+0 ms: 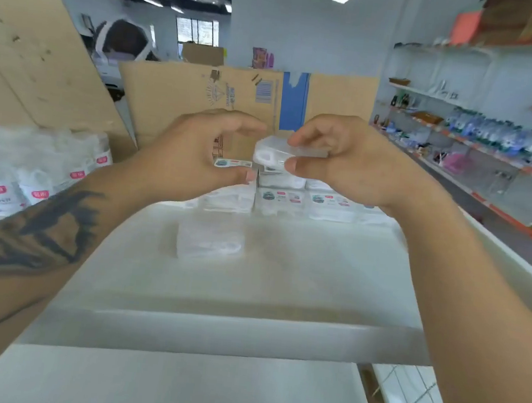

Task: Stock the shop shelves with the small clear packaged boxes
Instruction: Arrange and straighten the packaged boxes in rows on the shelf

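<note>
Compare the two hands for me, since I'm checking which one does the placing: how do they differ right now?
The right hand pinches a clear box between thumb and fingers; the left hand holds nothing, its fingers curled open beside the box. The right hand sits above the stacked boxes; the left hangs off to their left. The left forearm is tattooed; the right is bare. Both reach over the white shelf.

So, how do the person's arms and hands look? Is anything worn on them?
Both arms are bare, with no sleeves in view. The left forearm carries a large dark tattoo with jagged, streaked shapes. The left hand and right hand show no gloves, rings or watch.
</note>
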Motion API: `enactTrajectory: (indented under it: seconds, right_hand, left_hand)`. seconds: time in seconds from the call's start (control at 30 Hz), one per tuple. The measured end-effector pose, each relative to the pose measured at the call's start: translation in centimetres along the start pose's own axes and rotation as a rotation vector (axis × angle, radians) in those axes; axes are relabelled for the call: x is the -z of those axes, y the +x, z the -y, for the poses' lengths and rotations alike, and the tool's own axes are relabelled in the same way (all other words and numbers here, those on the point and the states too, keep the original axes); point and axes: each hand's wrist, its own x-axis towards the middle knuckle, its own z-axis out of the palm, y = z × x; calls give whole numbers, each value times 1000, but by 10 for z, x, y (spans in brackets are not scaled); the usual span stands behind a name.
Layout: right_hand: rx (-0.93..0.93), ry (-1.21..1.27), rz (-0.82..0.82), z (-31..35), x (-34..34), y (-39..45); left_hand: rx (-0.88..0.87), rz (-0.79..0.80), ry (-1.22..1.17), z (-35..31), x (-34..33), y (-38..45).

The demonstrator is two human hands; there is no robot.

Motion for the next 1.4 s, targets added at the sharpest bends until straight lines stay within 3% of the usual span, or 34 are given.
enactTrajectory:
  seconds: [0.13, 0.27, 0.5, 0.7, 0.83, 0.93, 1.0, 1.13, 1.27, 1.4]
  right_hand:
    - [-52, 138, 118, 8, 2, 17]
    - [-126, 342, 75, 5, -4, 37]
    - [7, 426, 38, -18, -39, 39]
    - [38, 423, -63, -16, -58, 30]
    - [70, 567, -272, -13, -62, 29]
    - [49, 775, -326, -10, -59, 28]
    - [47, 825, -310, -11, -54, 28]
    - [91, 751, -207, -18, -44, 28]
    - [175, 497, -76, -23, -37, 25]
    - [232, 473, -20, -22, -36, 23]
  left_hand:
    - [-65, 24, -102, 9, 9, 18]
    - [53, 17, -330, 25, 11, 24]
    - [229, -26, -558, 50, 5, 12]
    - [295, 24, -621, 48, 3, 5]
    - [275, 93, -702, 45, 0, 1]
    - [225, 167, -649, 39, -4, -3]
    - [196, 101, -595, 36, -6, -2]
    - [79, -67, -417, 42, -5, -4]
    - [-135, -65, -61, 45, -3, -7]
    - [-230, -30, -12, 42, -5, -5]
